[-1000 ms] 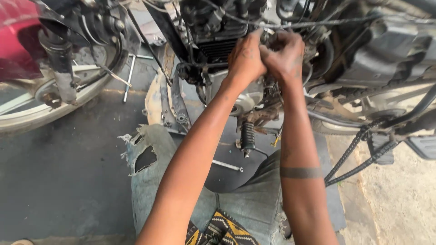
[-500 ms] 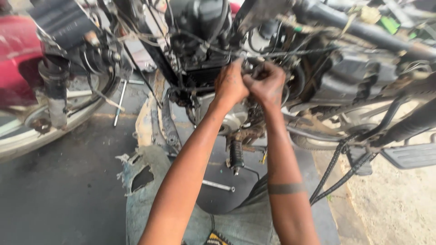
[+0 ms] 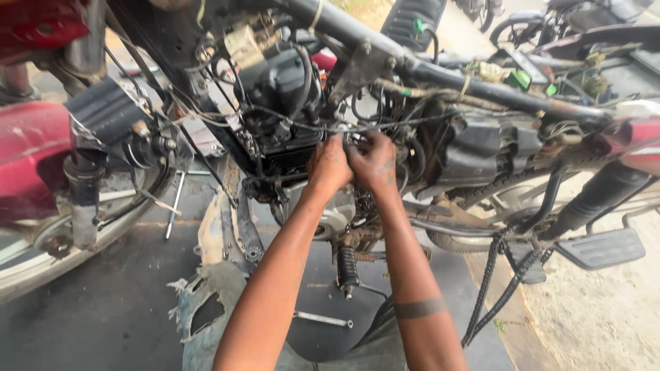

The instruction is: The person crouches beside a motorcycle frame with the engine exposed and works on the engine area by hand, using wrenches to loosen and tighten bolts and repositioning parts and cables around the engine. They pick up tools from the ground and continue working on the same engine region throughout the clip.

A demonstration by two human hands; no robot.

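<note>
Head view: I see my left hand (image 3: 328, 167) and right hand (image 3: 375, 163) pressed side by side, fingers curled into the wires (image 3: 344, 127) beside the black engine (image 3: 282, 103) of a stripped motorcycle. What they grip is hidden, so I cannot tell how tightly they close. Both forearms reach up and forward, a dark band (image 3: 419, 308) around the right one. Below lie a footpeg (image 3: 347, 266), a loose chain (image 3: 491, 288), a dark floor (image 3: 89, 309), and a red bike (image 3: 31, 158) at left.

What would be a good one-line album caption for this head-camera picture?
Both hands, left hand and right hand, reach side by side into the engine of a stripped motorcycle frame, its loose chain hanging.
</note>
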